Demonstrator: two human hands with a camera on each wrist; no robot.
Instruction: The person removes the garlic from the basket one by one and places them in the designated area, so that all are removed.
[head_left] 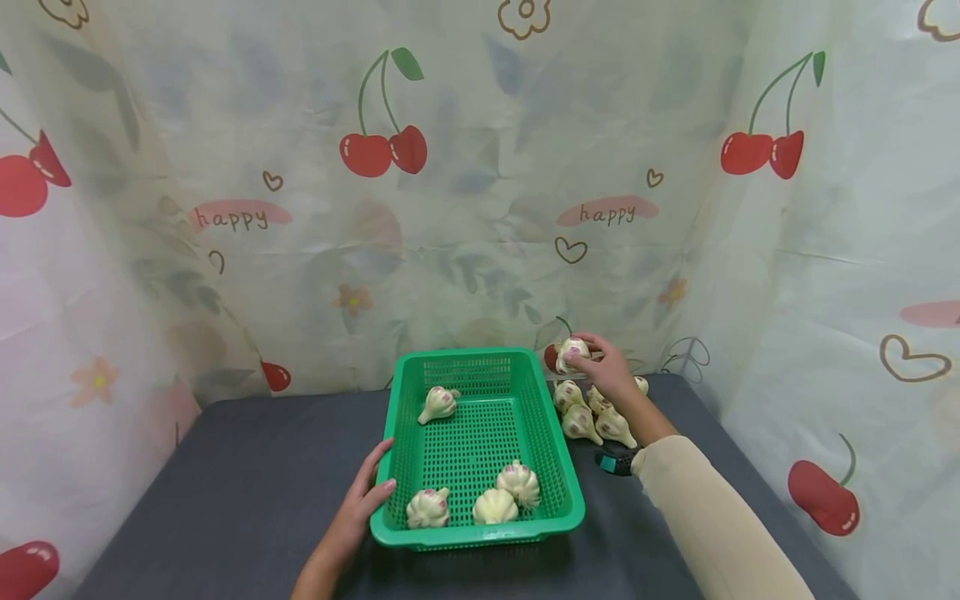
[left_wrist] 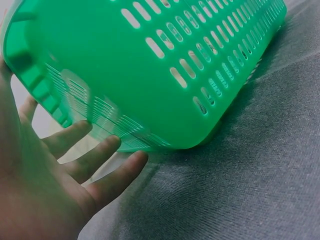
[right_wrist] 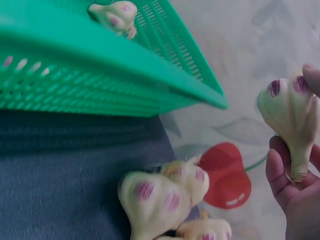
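My right hand (head_left: 609, 373) grips a garlic bulb (head_left: 573, 354) above the back right of the table, beyond the rim of the green basket (head_left: 564, 450). In the right wrist view this bulb (right_wrist: 290, 110) has purple streaks, and its stem points down between the fingers. My left hand (head_left: 358, 498) rests against the basket's left side, its thumb at the rim. From the left wrist, the fingers (left_wrist: 117, 182) look spread and fairly straight beside the outer wall. Inside the basket lie several garlic bulbs, one bulb (head_left: 438, 403) near the back left and a bulb (head_left: 429, 508) at the front left.
Several more garlic bulbs (head_left: 580, 423) lie close together on the dark table (head_left: 285, 467), right of the basket. A black band with a teal patch (head_left: 617, 462) sits at the right wrist. A printed curtain (head_left: 465, 208) hangs behind and along both sides.
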